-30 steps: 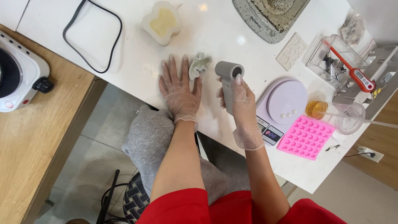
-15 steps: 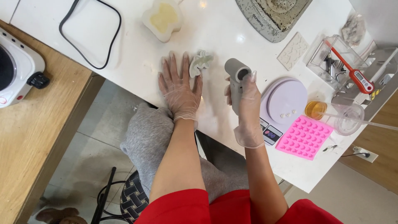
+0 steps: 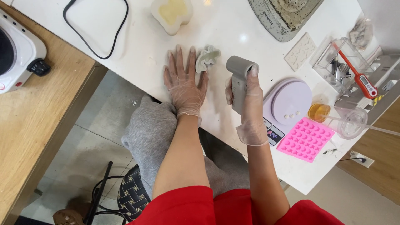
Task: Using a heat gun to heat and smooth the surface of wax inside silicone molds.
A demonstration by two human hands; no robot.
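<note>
A: Near the counter's point(image 3: 125, 37) front edge, count?

B: One grey handheld device point(image 3: 239, 83), gripped upright by the right hand point(image 3: 249, 109). Left hand point(image 3: 184, 84) spread flat, fingertips beside one small pale mould point(image 3: 207, 58).

A: Containers?

B: One white mould point(image 3: 171, 13) holding yellow wax; one pink tray point(image 3: 305, 139), cavities unfilled.

Pink silicone mold point(image 3: 306, 139) just right of lilac kitchen scale point(image 3: 288, 101); red probe thermometer point(image 3: 355, 75) and clear box point(image 3: 339, 62) beyond scale; black cord loop point(image 3: 96, 26) far left; hot plate point(image 3: 16, 52) further left.
</note>
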